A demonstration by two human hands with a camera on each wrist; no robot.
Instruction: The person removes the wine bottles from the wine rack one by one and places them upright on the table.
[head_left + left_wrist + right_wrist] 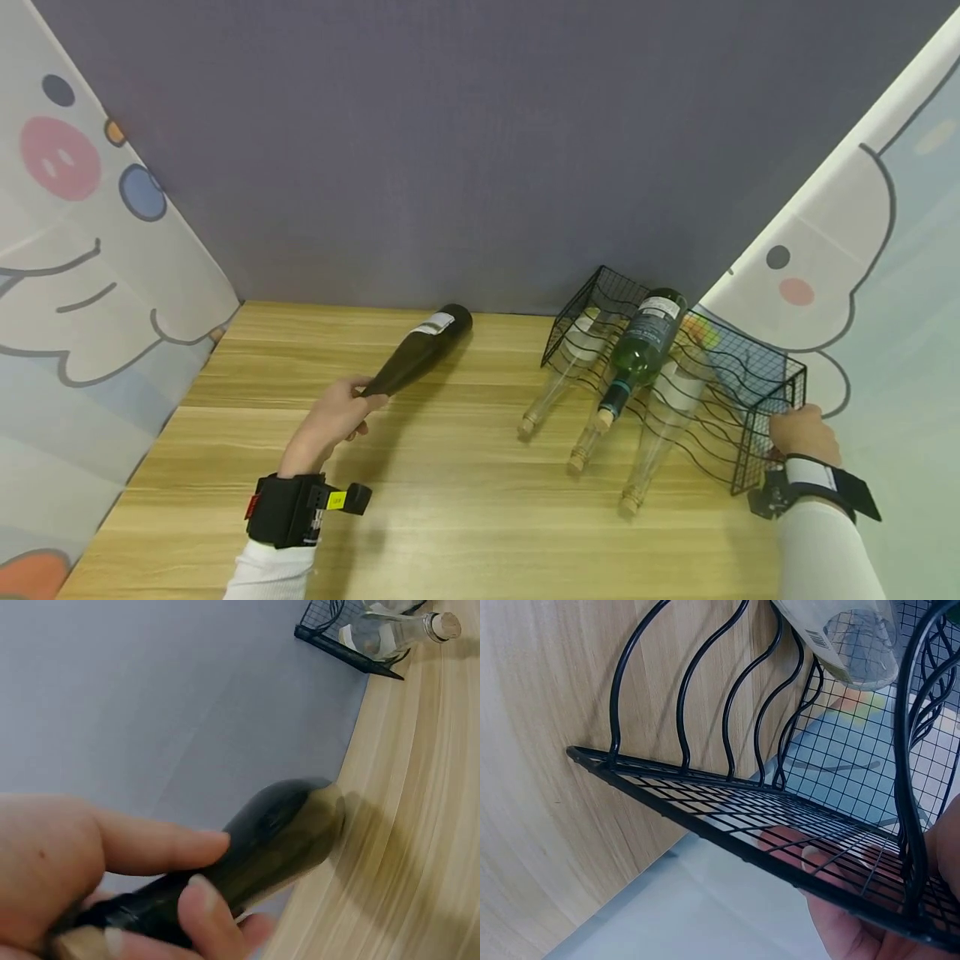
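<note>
1. The left hand [333,421] had its fingers [161,847] and thumb curled round the neck of a dark wine bottle [422,350], holding it near the cork end (the wrist view showed the glass pinched between thumb and fingers).
2. The bottle's long axis ran from the hand away to the far right, base pointing toward the back wall and a little toward the wire bottle rack [750,367]; it seemed tilted, base low over the wooden table [480,517], though whether it touched the wood could not be told.
3. The rack stood well apart to the right, already carrying a green bottle [643,346] on top of clear corked bottles [660,433], necks toward the near side.
4. The right hand [804,433] gripped the rack's near right corner, fingers [795,847] wrapped behind the mesh end panel.
5. The left hand was the nearer one to the dark bottle; the rack lay to its right.
</note>
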